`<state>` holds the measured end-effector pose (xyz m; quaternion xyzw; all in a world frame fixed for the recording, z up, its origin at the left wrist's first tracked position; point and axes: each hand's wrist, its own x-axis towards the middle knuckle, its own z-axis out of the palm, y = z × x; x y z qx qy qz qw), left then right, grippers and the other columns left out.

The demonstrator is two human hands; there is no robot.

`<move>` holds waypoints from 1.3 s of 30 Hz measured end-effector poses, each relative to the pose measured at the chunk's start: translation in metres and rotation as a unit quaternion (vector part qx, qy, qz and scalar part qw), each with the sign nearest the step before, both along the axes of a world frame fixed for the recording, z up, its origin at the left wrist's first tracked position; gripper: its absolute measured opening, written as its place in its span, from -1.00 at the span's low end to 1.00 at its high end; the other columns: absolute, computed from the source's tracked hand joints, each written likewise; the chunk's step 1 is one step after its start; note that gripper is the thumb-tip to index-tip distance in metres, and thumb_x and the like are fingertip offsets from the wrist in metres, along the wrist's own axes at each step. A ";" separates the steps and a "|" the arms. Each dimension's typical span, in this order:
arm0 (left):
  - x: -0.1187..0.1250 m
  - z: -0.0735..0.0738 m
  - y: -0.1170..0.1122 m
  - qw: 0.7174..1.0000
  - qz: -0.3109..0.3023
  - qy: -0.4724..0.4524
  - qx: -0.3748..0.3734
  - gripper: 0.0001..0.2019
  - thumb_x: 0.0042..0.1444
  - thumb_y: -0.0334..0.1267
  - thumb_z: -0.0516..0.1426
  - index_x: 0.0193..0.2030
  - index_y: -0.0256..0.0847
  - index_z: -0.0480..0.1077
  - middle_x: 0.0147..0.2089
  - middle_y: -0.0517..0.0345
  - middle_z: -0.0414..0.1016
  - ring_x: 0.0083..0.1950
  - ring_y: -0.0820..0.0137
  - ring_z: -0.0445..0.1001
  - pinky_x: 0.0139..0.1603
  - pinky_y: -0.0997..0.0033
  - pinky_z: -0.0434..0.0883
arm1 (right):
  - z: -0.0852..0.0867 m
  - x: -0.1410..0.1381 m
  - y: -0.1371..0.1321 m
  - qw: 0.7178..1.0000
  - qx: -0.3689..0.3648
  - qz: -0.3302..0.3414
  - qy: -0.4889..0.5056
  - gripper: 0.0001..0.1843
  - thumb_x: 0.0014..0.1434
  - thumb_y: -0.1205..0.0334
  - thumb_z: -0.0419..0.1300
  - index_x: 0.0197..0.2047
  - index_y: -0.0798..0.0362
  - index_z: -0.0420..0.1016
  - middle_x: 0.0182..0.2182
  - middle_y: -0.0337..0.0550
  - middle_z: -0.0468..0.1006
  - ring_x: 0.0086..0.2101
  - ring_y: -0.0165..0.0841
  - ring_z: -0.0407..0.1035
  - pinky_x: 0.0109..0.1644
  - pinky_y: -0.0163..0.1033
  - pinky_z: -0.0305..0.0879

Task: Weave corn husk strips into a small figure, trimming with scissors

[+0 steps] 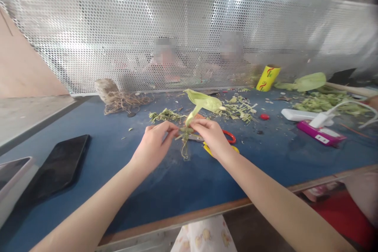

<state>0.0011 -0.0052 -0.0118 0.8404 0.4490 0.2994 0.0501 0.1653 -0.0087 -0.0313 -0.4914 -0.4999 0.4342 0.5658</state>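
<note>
My left hand (155, 141) and my right hand (211, 136) meet over the blue table (165, 189), both pinching a small bundle of green husk strips and stringy fibres (185, 136). A pale green husk leaf (203, 102) rises from the bundle toward the back. Thin strands hang down from the bundle to the table. Under my right hand lie scissors with a red handle (230, 136) and a yellow handle (208, 150).
Husk scraps (240, 108) and shreds (165, 115) lie behind my hands. A black phone (59, 165) lies at the left, a twine tangle (122, 102) at the back left. At the right are a white power strip (297, 115), a purple box (320, 132) and a yellow roll (268, 78). Two people sit behind the perforated screen (189, 35).
</note>
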 end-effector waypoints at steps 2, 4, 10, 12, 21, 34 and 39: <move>0.000 0.000 0.000 0.999 0.004 -0.022 -0.029 -0.87 0.13 -0.25 0.00 -0.29 -0.13 0.36 -0.33 0.25 0.53 -0.31 0.40 0.46 -0.26 0.45 0.27 | 0.001 0.000 -0.001 1.000 -0.001 -0.008 0.006 -0.78 -0.12 0.13 0.17 -0.46 0.06 0.56 -0.47 -0.18 0.53 -0.34 -0.33 0.37 -0.30 -0.27 0.21; 0.000 0.000 0.001 1.000 0.011 -0.014 -0.021 -0.87 0.12 -0.26 0.00 -0.27 -0.12 0.36 -0.32 0.25 0.54 -0.30 0.40 0.47 -0.25 0.45 0.28 | 0.001 0.000 -0.001 1.000 0.000 -0.009 0.012 -0.77 -0.13 0.12 0.17 -0.46 0.06 0.57 -0.46 -0.17 0.54 -0.36 -0.32 0.37 -0.32 -0.28 0.21; 0.001 0.000 0.000 0.998 0.015 0.037 0.051 -0.83 0.14 -0.29 -0.02 -0.22 -0.13 0.37 -0.25 0.15 0.52 -0.13 0.31 0.41 -0.06 0.26 0.17 | -0.001 0.001 0.001 0.999 0.026 0.006 0.026 -0.81 -0.12 0.13 0.20 -0.49 0.05 0.56 -0.46 -0.18 0.52 -0.35 -0.34 0.35 -0.29 -0.27 0.22; 0.001 0.001 -0.002 0.997 0.013 0.034 0.066 -0.83 0.14 -0.28 -0.03 -0.29 -0.16 0.39 -0.25 0.12 0.50 -0.13 0.31 0.40 -0.10 0.27 0.20 | -0.001 0.000 0.001 0.997 0.018 0.022 0.076 -0.83 -0.13 0.13 0.22 -0.50 0.05 0.54 -0.44 -0.20 0.51 -0.35 -0.37 0.34 -0.28 -0.29 0.22; 0.000 0.005 -0.003 0.998 -0.006 0.007 0.061 -0.85 0.13 -0.29 -0.01 -0.32 -0.17 0.37 -0.29 0.13 0.50 -0.18 0.32 0.40 -0.13 0.27 0.22 | 0.005 0.002 -0.001 0.948 -0.078 0.195 0.238 -0.90 -0.23 0.26 0.30 -0.55 0.08 0.50 -0.51 -0.23 0.44 -0.48 -0.48 0.25 -0.41 -0.35 0.15; -0.005 0.007 -0.012 0.966 -0.086 0.000 0.243 -0.86 0.12 -0.40 0.02 -0.25 -0.15 0.37 -0.28 0.15 0.53 -0.19 0.37 0.44 -0.09 0.26 0.21 | 0.006 0.010 -0.001 0.943 -0.071 0.235 0.224 -0.90 -0.18 0.28 0.30 -0.50 0.06 0.48 -0.47 -0.26 0.38 -0.50 -0.51 0.19 -0.47 -0.36 0.12; -0.006 0.006 -0.012 0.971 -0.099 -0.031 0.215 -0.88 0.13 -0.40 0.04 -0.28 -0.17 0.38 -0.32 0.17 0.51 -0.21 0.41 0.43 -0.11 0.32 0.25 | 0.010 0.013 -0.008 0.932 -0.062 0.308 0.180 -0.89 -0.13 0.24 0.29 -0.54 0.08 0.47 -0.51 -0.25 0.39 -0.50 -0.50 0.23 -0.39 -0.31 0.20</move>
